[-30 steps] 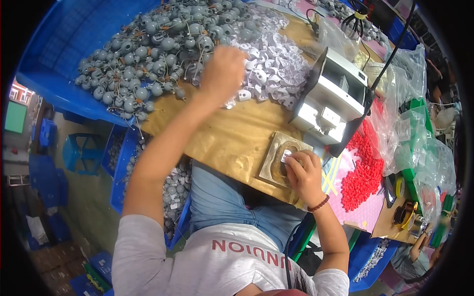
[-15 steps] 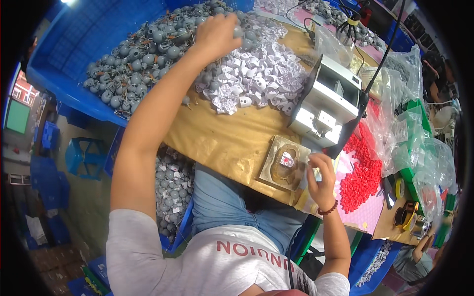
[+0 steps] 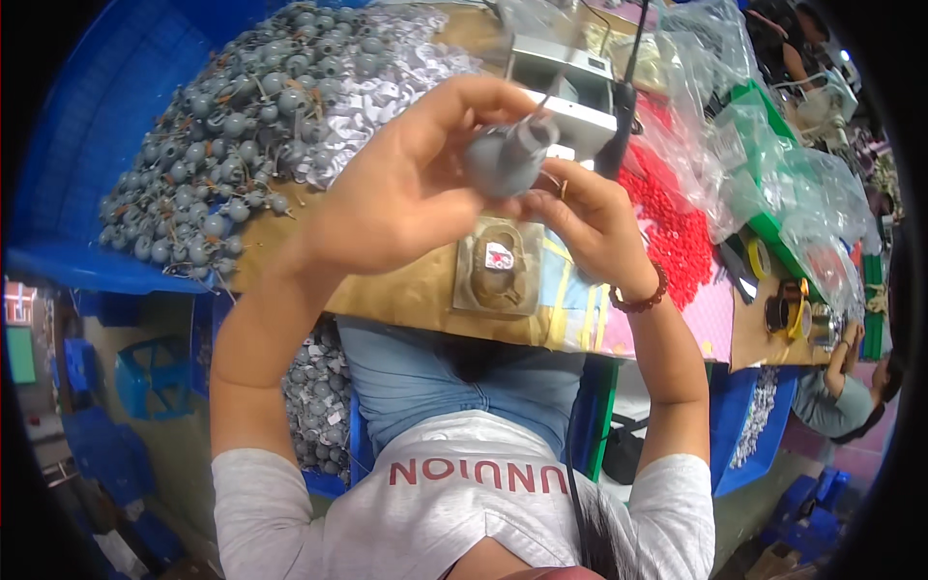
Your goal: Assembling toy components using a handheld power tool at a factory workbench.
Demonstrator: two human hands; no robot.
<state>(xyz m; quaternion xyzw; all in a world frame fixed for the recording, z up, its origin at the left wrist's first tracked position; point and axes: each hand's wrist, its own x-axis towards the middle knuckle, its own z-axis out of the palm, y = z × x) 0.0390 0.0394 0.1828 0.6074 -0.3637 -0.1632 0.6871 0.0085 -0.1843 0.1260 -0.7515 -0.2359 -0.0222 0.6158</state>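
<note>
Left hand (image 3: 391, 193) moved from pile (image 3: 242, 135) toward right hand (image 3: 601, 220) — gripping gray ball (image 3: 498, 164); right hand curled near ball, grip unclear — metal block (image 3: 495, 288) below hands.

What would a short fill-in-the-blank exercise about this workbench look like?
1. The left hand holds a rounded part coloured ____.
2. The hand wearing a beaded bracelet is the person's ____ one.
3. On the table, the small parts heaped nearest the bracelet are coloured ____.
4. The large bin at upper left is coloured ____.

Missing words: grey; right; red; blue.
</note>
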